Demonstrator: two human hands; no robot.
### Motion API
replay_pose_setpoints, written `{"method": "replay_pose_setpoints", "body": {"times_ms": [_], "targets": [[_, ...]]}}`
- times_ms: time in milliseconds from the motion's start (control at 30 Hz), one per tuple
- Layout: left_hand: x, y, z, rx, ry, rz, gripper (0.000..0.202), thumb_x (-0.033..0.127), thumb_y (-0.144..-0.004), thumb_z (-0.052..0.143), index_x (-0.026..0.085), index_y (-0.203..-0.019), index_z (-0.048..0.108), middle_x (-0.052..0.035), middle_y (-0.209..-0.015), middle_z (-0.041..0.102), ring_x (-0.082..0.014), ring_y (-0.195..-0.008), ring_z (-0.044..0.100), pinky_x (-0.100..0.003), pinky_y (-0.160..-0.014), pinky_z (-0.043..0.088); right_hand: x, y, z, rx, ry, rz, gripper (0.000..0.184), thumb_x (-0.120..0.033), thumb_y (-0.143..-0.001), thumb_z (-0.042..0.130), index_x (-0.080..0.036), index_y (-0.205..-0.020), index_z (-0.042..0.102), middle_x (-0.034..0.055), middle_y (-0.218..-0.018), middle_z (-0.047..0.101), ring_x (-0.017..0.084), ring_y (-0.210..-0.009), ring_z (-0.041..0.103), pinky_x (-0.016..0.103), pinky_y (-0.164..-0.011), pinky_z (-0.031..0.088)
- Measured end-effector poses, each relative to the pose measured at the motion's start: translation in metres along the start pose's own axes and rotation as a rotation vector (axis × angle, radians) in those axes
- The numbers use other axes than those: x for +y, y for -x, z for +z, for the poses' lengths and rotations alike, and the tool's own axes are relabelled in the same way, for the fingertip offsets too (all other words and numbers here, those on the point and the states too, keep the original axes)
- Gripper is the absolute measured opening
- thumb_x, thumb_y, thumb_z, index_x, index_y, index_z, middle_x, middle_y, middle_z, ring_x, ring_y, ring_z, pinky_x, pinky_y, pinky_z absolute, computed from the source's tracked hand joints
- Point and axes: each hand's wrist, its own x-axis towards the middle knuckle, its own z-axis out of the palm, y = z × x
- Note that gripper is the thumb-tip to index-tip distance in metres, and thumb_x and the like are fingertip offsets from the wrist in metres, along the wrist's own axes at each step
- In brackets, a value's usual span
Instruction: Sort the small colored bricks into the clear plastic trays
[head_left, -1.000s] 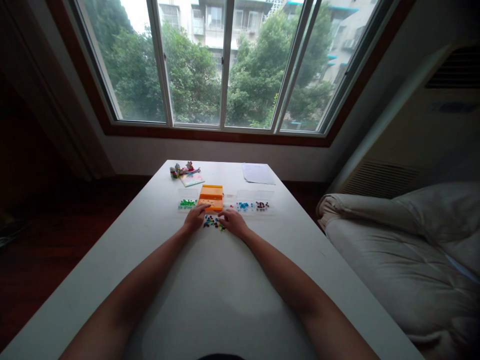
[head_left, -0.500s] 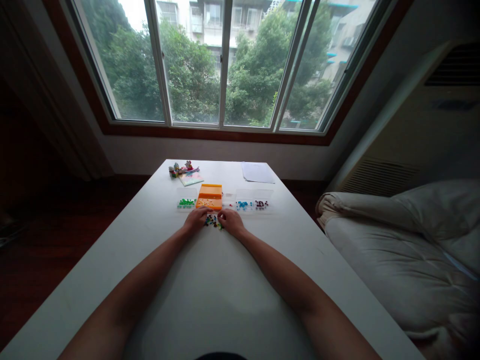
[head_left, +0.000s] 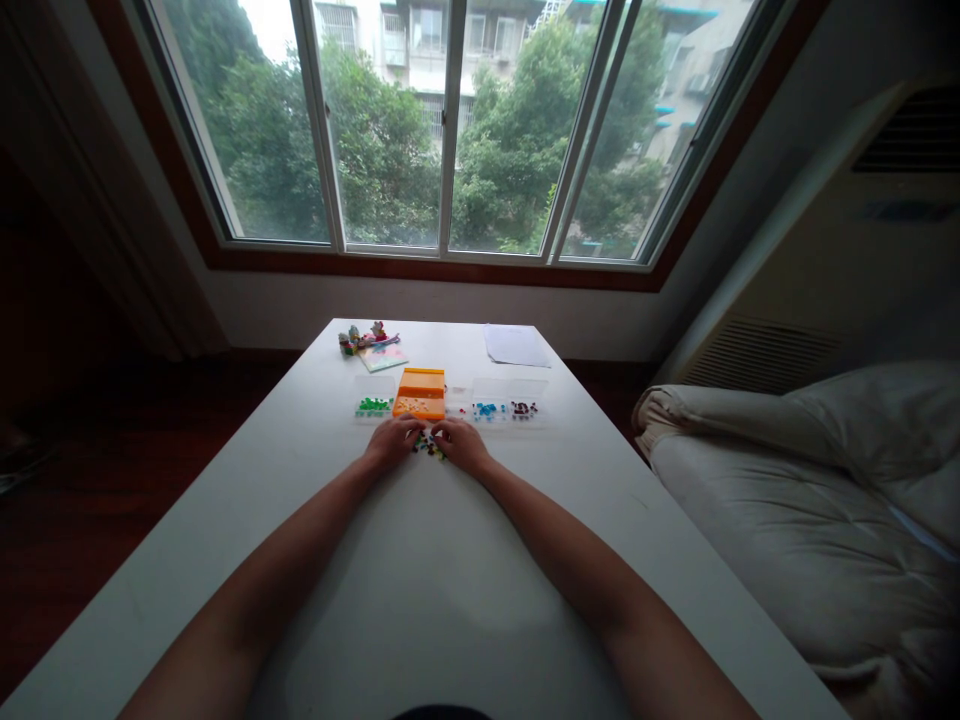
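Note:
A loose heap of small mixed-colour pieces [head_left: 430, 446] lies on the white table [head_left: 435, 560]; they are too small to tell beads from bricks. My left hand [head_left: 393, 440] rests at the heap's left side, its fingers curled inward. On the opposite side my right hand [head_left: 460, 444] bends its fingertips down to the pieces. The fingertips of both hands nearly meet above the heap, and whatever they pinch is hidden or too small. Just behind the hands an orange case [head_left: 421, 380] lies open, with small pale pieces in its near half.
Left of the case is a clear box with green pieces [head_left: 374, 405]. To its right, clear boxes hold blue pieces [head_left: 489, 410] and dark brown pieces [head_left: 523, 409]. Farther back are small figures [head_left: 352, 340], a pale card [head_left: 384, 356] and white paper [head_left: 517, 345]. A couch [head_left: 810, 500] stands at right.
My right hand has shifted slightly left over the heap, bringing its fingertips closer to my left hand's. The case and boxes have stayed in place.

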Motion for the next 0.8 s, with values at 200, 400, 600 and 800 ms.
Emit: {"method": "replay_pose_setpoints", "body": {"times_ms": [200,400,600,800], "targets": [[0.0011,0.0012,-0.0008,-0.007,0.01,0.036,0.026,0.026,-0.089,0.056,0.027,-0.105,0.077,-0.006,-0.114,0.071,-0.0223,-0.099,0.066,-0.034,-0.093,0.049,0.0049,-0.0001,0.0006,0.019,-0.013,0.033,0.009,-0.019,-0.084,0.067,-0.022,-0.088,0.074,0.0018,-0.083,0.066,0.015,-0.077,0.058,0.024,-0.072,0.042],[0.0069,0.002,-0.0059,-0.032,0.002,0.059,0.025,0.026,-0.088,0.057,0.027,-0.103,0.078,-0.0069,-0.112,0.071,-0.0226,-0.097,0.065,-0.034,-0.094,0.049,0.005,-0.0002,0.0013,0.035,-0.015,0.029,0.01,-0.018,-0.085,0.065,-0.022,-0.087,0.074,0.0022,-0.082,0.066,0.015,-0.078,0.057,0.024,-0.074,0.042],[0.0097,0.0017,-0.0078,-0.035,0.053,0.061,0.023,0.026,-0.085,0.061,0.026,-0.1,0.078,-0.0074,-0.111,0.071,-0.0238,-0.097,0.065,-0.036,-0.097,0.048,0.0067,-0.0009,-0.0018,0.066,0.004,0.028,0.007,-0.021,-0.086,0.065,-0.021,-0.086,0.072,0.0026,-0.081,0.067,0.016,-0.079,0.057,0.025,-0.076,0.042],[0.0085,0.0026,-0.0074,-0.025,0.08,0.087,0.022,0.025,-0.085,0.062,0.028,-0.098,0.079,-0.007,-0.11,0.071,-0.0241,-0.095,0.066,-0.037,-0.097,0.047,0.0085,-0.0011,-0.0048,0.095,0.007,0.021,0.007,-0.021,-0.087,0.065,-0.021,-0.085,0.071,0.0021,-0.079,0.066,0.016,-0.078,0.056,0.025,-0.074,0.041]]}}
